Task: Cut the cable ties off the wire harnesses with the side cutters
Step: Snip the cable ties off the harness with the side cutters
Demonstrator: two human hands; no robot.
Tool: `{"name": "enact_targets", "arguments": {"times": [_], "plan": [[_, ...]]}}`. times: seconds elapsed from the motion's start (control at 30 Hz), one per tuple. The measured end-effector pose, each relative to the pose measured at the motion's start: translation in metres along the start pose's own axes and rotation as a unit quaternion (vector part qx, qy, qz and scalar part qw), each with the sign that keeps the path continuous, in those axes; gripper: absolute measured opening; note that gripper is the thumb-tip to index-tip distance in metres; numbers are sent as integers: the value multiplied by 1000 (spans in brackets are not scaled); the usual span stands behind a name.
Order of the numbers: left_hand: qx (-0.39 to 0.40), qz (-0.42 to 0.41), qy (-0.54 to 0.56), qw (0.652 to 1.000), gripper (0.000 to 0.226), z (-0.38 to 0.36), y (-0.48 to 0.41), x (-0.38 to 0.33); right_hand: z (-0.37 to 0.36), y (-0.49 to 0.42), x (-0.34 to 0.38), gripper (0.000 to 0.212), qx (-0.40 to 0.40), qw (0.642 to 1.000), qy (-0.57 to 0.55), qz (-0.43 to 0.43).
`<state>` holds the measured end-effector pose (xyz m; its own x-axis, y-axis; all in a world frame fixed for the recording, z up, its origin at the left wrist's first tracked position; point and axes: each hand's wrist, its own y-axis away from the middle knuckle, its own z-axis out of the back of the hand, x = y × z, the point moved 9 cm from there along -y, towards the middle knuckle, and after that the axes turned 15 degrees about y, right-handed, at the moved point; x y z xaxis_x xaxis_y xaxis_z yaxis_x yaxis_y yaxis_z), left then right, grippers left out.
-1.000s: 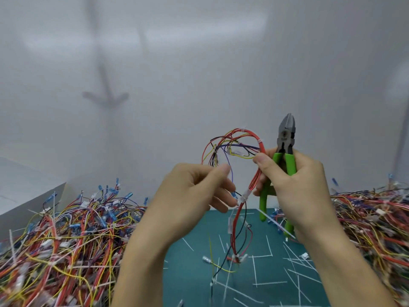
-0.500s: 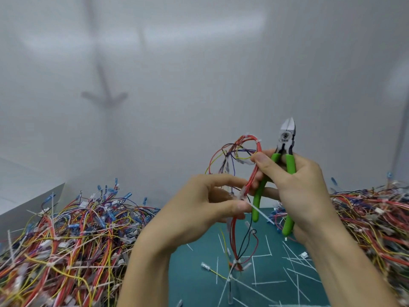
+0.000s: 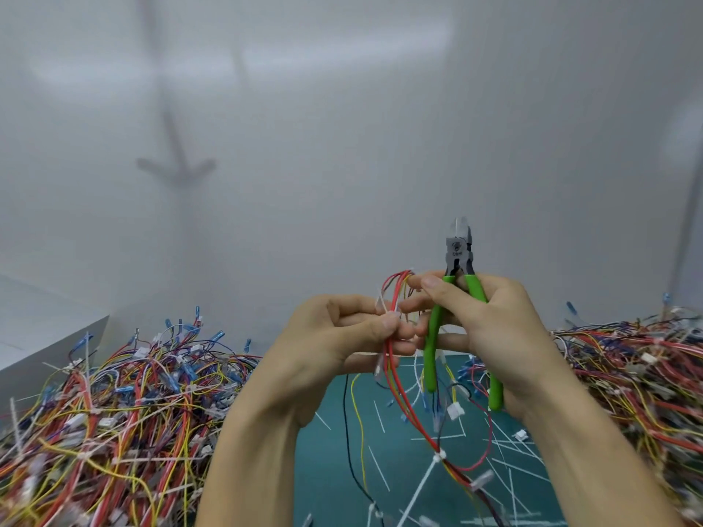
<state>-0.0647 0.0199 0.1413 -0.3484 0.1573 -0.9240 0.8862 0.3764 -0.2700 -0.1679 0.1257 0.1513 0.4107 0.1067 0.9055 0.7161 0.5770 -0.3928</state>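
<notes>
- A plain pale wall [image 3: 342, 146] fills the background. Below it lies a dark green mat [image 3: 334, 469].
- The left hand [image 3: 334, 344] pinches a wire harness [image 3: 395, 292] between thumb and fingertips, close to a small white tie.
- The right hand [image 3: 490, 321] is curled round the green handles of the side cutters [image 3: 458, 256], and its thumb and forefinger also touch the top loop of wires.
- The cutters point straight up, clear of the wires, with the blades together.
- The harness hangs between the 2 hands down towards the mat. Lower on it, 1 white cable tie [image 3: 440, 457] still binds the strands, its long tail slanting down to the left.
- The step appears to be finding and exposing the next tie. To do it well, hold the wires taut, tip the cutters down, slide 1 blade under the strap alone, and snip beside the tie's head. Nicking the insulation is the risk.
- The wires are thin, limp and glossy in red, yellow, black and blue. The ties are stiff, narrow white plastic. The cutter head is dull grey steel.
- Cut white strips [image 3: 380, 465] litter the mat.
- Tangled heaps of harnesses rise on the left [image 3: 114, 405] and on the right [image 3: 639, 367].
</notes>
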Motion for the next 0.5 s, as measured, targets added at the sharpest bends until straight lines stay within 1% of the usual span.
{"name": "enact_targets", "arguments": {"times": [0.07,0.13,0.2,0.3,0.37,0.43,0.5], "plan": [[-13,4,11,1000,10,3,-1,2,-1,1,1,19,11,1000,7,-3],[-33,4,22,999,21,8,-3,4,-2,2,0,26,29,999,14,-12],[-61,-5,43,997,30,13,-5,4,-5,3,-1,36,58,997,46,-26],[-86,-17,78,993,29,19,-7,5,-9,4,-2,50,94,988,114,-32],[-99,-21,98,990,26,21,-8,6,-11,4,-2,55,106,982,157,-24],[-110,-23,110,987,24,24,-9,7,-15,4,-1,56,113,971,211,1],[-117,-21,112,987,22,25,-10,9,-19,5,3,56,109,955,271,46]]}}
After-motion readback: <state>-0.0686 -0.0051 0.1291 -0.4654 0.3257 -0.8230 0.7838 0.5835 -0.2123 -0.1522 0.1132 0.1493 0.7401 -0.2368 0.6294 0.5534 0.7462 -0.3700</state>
